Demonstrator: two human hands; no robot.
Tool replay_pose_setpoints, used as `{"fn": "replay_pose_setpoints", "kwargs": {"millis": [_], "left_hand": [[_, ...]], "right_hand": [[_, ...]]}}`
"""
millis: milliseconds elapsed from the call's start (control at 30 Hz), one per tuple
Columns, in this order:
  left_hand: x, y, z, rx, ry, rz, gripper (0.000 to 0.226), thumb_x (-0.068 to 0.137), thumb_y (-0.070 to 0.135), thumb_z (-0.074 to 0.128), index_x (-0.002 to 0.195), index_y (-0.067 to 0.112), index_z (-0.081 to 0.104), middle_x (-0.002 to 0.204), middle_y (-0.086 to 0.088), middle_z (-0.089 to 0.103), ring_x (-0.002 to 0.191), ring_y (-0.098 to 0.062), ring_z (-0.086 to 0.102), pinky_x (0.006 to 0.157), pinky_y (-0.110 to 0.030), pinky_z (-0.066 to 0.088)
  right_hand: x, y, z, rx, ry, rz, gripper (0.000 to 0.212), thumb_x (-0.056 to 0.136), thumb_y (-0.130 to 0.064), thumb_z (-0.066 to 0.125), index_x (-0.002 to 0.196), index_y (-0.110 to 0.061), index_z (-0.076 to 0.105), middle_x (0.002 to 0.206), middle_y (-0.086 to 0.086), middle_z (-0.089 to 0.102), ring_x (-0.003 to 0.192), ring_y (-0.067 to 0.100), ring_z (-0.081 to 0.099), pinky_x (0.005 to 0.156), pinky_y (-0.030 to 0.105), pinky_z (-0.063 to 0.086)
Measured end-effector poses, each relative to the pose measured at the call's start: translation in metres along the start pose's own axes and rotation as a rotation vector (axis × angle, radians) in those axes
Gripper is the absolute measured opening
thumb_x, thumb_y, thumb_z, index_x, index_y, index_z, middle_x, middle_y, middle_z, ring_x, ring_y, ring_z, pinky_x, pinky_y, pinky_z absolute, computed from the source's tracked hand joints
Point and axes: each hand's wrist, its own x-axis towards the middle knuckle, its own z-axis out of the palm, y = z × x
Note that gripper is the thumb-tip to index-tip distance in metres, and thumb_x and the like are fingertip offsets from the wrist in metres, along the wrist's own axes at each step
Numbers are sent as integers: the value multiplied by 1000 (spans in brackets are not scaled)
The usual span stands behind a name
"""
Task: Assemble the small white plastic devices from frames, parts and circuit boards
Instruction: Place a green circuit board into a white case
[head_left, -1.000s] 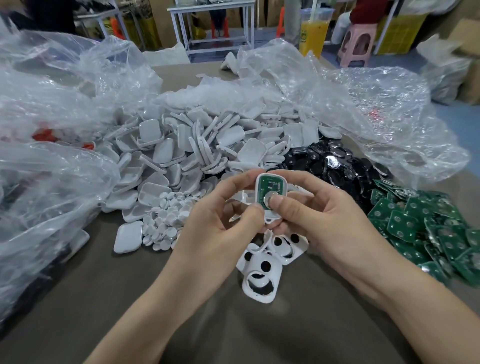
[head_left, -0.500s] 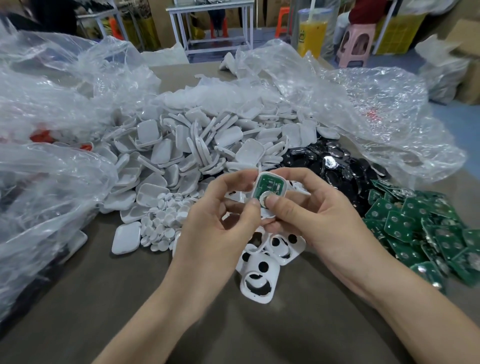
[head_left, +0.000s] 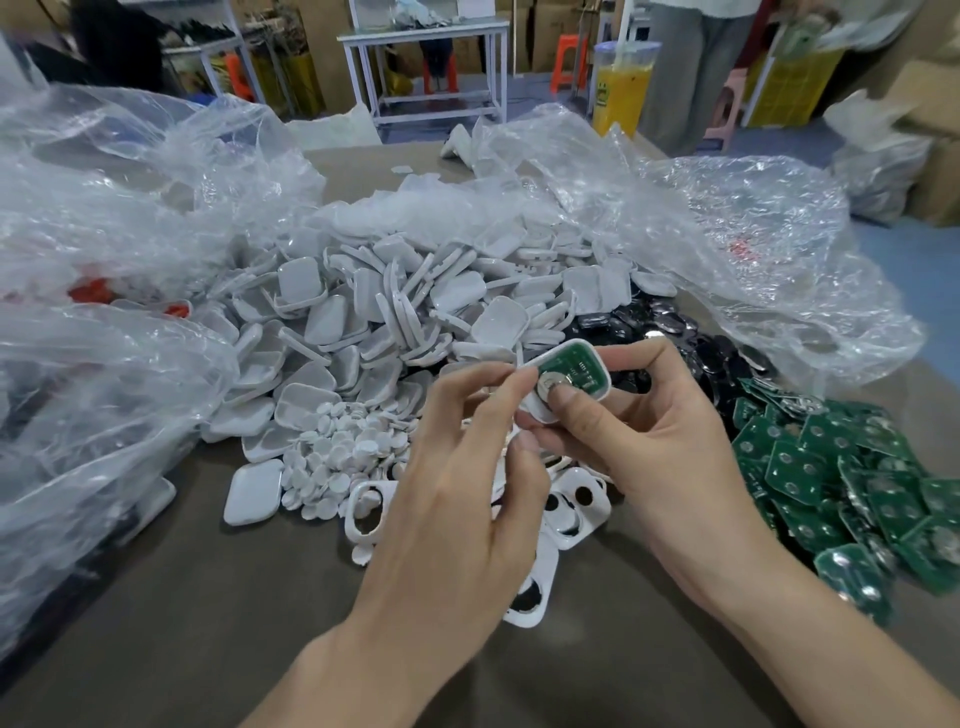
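**Half-built device pinched between both hands, thumb on the board**

The white frame (head_left: 597, 358) is held up off the table between the two hands, tilted toward the camera. A green circuit board (head_left: 576, 366) sits inside it, with a round metal disc (head_left: 549, 385) at the board's near end.

The right hand (head_left: 649, 441) grips the frame, with its index finger curled over the far edge and its thumb (head_left: 569, 404) pressing down at the disc. The left hand (head_left: 457, 467) pinches the frame's left end between thumb and fingertips.

By its look the piece is very light and stiff. It is thin moulded plastic, probably smooth enough to slip, and its rim could flex or crack if squeezed hard. The board looks rigid but easy to scratch on its face. The outer rim seems the sound place to hold, with pressure only where the board must seat.

Just under the hands lie more empty frames (head_left: 576, 512) with round and oblong holes. Beyond the left hand is a heap of small round white buttons (head_left: 337, 447), and past those a big pile of white covers (head_left: 363, 322). Beyond the right hand lie glossy black parts (head_left: 727, 358), and to its right a spread of green boards (head_left: 831, 483).

Crumpled clear plastic bags (head_left: 104, 364) flank the piles on the grey-brown table (head_left: 208, 623).
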Motion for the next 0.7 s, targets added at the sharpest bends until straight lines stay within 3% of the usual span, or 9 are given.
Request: {"fn": "replay_pose_setpoints", "kwargs": {"millis": [133, 333, 567, 700], "left_hand": [[-3, 1, 3, -40, -64, -40, 49, 101, 31, 38, 148, 18, 47, 137, 11, 39, 127, 2, 46, 93, -9, 43], [0, -1, 3, -67, -51, -59, 45, 97, 28, 41, 141, 23, 49, 134, 14, 40, 122, -10, 51, 87, -31, 54], [1, -6, 0, 145, -21, 50, 42, 97, 16, 46, 137, 14, 56, 129, 1, 48, 119, -13, 54, 92, -18, 46], [1, -6, -1, 200, -11, 81, 38, 97, 18, 48, 133, 14, 60, 126, -1, 51, 109, -17, 60, 84, -24, 50]], "right_hand": [[-1, 0, 3, 10, -17, -12, 25, 90, -7, 69, 107, -9, 50, 96, 11, 78, 87, 25, 77, 73, 23, 59], [-3, 2, 3, -60, -10, -66, 24, 90, -7, 69, 104, -14, 51, 96, 11, 78, 91, 25, 76, 76, 24, 58], [-1, 4, -1, -61, -27, -19, 26, 85, -19, 73, 103, -19, 54, 97, 11, 77, 90, 26, 76, 79, 26, 59], [1, 5, -4, -32, -46, 33, 31, 86, -21, 74, 109, -17, 55, 98, 12, 77, 88, 28, 77, 79, 28, 60]]}}
